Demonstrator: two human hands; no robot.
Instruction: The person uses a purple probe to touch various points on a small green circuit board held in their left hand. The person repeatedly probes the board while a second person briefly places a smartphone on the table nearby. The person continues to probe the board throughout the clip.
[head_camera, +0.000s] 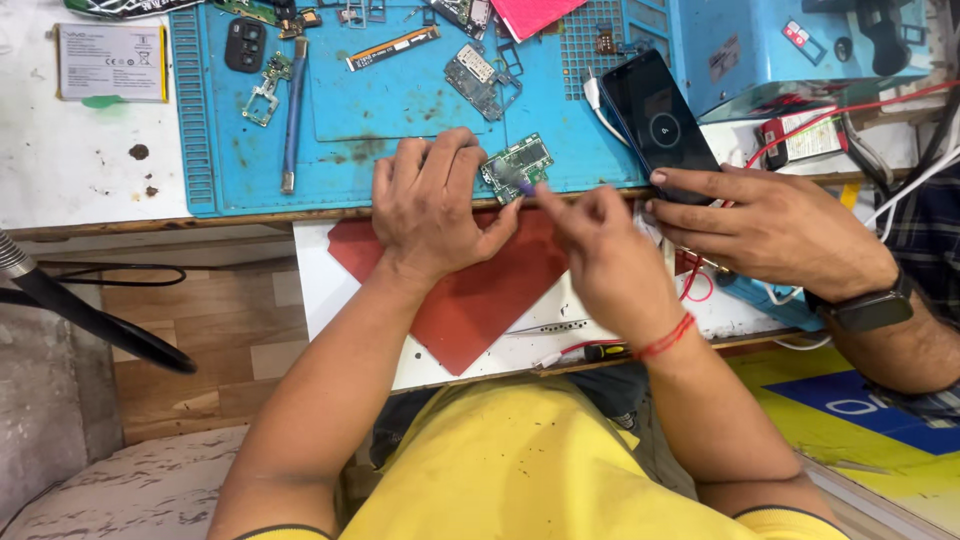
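My left hand (432, 205) rests palm down at the front edge of the blue work mat (400, 100), its fingers pressing the left side of a small green circuit board (520, 165). My right hand (600, 255) pinches a thin purple-tipped tool (520, 183) whose tip touches the board. A red thread is tied round my right wrist. Another person's hand (770, 225), with a dark watch on the wrist, reaches in from the right and holds a black phone (658, 115) with a lit screen.
Loose phone parts, boards, a flex strip and a blue-handled tool (293, 110) lie across the mat. A white battery (110, 62) sits at the far left. A red sheet (470, 290) lies on a white pull-out shelf. Red wires and a blue box (790, 45) crowd the right.
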